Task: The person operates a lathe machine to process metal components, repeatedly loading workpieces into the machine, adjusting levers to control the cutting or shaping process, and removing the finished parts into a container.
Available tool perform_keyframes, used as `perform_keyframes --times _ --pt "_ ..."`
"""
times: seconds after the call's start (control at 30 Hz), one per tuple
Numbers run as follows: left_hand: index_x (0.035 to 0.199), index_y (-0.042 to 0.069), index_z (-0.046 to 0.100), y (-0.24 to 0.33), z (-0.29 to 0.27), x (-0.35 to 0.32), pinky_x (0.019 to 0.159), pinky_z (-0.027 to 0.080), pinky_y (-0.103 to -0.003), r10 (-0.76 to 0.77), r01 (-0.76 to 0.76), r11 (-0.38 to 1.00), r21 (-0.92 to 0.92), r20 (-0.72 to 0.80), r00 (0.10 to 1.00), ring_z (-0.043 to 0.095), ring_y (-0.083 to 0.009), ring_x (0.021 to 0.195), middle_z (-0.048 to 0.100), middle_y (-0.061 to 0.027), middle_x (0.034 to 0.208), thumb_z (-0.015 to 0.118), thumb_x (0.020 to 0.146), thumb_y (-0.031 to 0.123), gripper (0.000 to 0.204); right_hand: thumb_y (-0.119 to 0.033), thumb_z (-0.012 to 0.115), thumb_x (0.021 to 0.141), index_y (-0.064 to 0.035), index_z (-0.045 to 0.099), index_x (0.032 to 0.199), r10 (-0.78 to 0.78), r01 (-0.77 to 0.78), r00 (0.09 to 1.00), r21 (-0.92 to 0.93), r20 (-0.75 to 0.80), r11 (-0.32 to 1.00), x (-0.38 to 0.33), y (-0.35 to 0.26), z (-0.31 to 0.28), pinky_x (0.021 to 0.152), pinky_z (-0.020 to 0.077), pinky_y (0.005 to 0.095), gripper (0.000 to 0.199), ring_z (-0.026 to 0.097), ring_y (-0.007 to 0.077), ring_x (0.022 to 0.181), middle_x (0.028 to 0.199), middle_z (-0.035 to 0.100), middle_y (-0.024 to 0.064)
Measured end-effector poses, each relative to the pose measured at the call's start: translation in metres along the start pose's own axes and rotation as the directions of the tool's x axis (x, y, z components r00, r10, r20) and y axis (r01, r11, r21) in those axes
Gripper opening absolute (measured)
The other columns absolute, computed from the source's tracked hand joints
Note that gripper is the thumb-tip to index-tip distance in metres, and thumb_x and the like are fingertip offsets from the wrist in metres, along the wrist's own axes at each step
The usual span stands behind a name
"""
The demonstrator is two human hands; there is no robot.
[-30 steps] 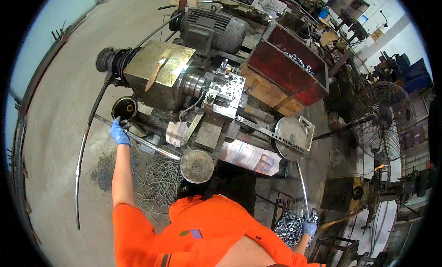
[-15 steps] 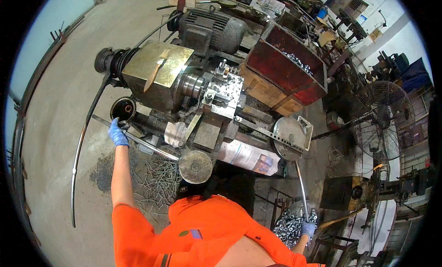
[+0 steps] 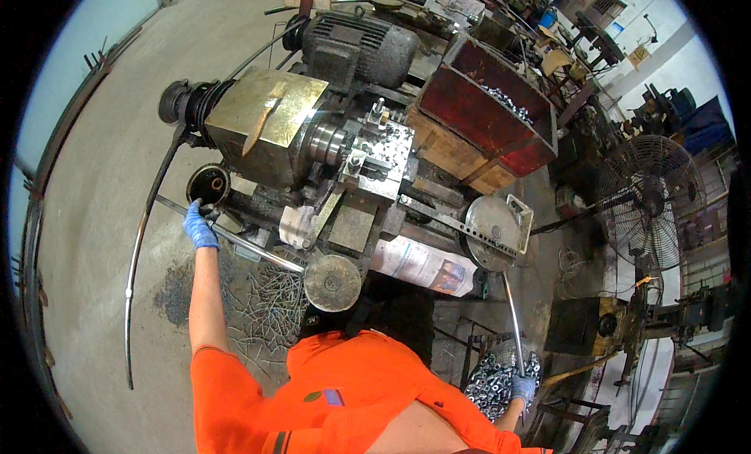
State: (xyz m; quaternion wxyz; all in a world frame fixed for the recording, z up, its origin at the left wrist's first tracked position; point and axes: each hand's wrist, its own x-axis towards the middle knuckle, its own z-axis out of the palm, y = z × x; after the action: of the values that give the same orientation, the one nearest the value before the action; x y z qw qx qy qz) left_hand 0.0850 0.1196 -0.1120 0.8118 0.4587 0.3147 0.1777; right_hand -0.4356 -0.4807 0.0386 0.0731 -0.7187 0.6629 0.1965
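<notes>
My left hand (image 3: 201, 225), in a blue glove, is closed round a long metal lever (image 3: 258, 250) that runs into a round metal hub (image 3: 332, 283) at the front of a machine. Beside that hand is a round dark pot (image 3: 209, 185). Low on the right, my gloved right hand (image 3: 523, 388) grips the lower end of a second lever (image 3: 513, 321), which slopes up to a large metal disc (image 3: 489, 231). Between the levers stand a shiny spindle (image 3: 327, 144) and a metal fixture block (image 3: 379, 160) scattered with dark chips.
A red bin (image 3: 485, 109) with small metal parts stands behind the fixture, near a large motor (image 3: 360, 51). Metal parts fill a basket (image 3: 501, 380) by my right hand. A hose (image 3: 141, 235) hangs at the left. Thin scrap (image 3: 270, 305) litters the floor; a fan (image 3: 653, 199) stands right.
Both hands stay on their levers, with no clear movement of either. The lower end of the hanging hose has shifted slightly to the right.
</notes>
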Motion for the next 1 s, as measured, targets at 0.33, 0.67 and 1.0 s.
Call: perform_keyframes --times 0.33,0.67,1.0 --pt "0.091 -0.002 0.06 -0.005 -0.001 0.008 0.043 0.053 -0.034 0.0 0.001 0.999 -0.043 0.038 0.999 0.056 -0.024 0.044 0.06 -0.0153 0.065 0.057 0.082 0.016 0.02 -0.037 0.069 0.063 -0.0021 0.063 0.092 0.068 -0.037 0.961 0.121 -0.267 0.992 0.089 0.078 0.082 0.08 0.0475 0.0411 0.046 0.06 0.0379 0.089 0.092 0.063 0.0239" --pt "0.092 -0.001 0.059 -0.003 -0.001 0.004 0.043 0.053 -0.033 -0.004 0.006 0.998 -0.063 0.032 0.999 0.055 -0.0244 0.043 0.06 -0.0156 0.064 0.057 0.082 0.016 0.02 -0.045 0.065 0.07 -0.0091 0.053 0.122 0.14 -0.14 0.988 0.012 -0.064 0.99 0.069 0.053 0.056 0.091 0.0433 0.0384 0.065 0.054 0.0358 0.106 0.115 0.056 0.022" --pt "0.092 -0.001 0.059 -0.003 -0.001 0.003 0.043 0.052 -0.034 -0.003 0.009 0.996 -0.091 0.065 0.998 0.055 -0.0255 0.043 0.06 -0.0168 0.064 0.058 0.082 0.016 0.02 -0.045 0.069 0.066 -0.0044 0.059 0.113 0.086 -0.079 0.961 0.036 -0.264 0.996 0.088 0.068 0.084 0.083 0.0468 0.0409 0.062 0.06 0.0364 0.094 0.1 0.062 0.0238"
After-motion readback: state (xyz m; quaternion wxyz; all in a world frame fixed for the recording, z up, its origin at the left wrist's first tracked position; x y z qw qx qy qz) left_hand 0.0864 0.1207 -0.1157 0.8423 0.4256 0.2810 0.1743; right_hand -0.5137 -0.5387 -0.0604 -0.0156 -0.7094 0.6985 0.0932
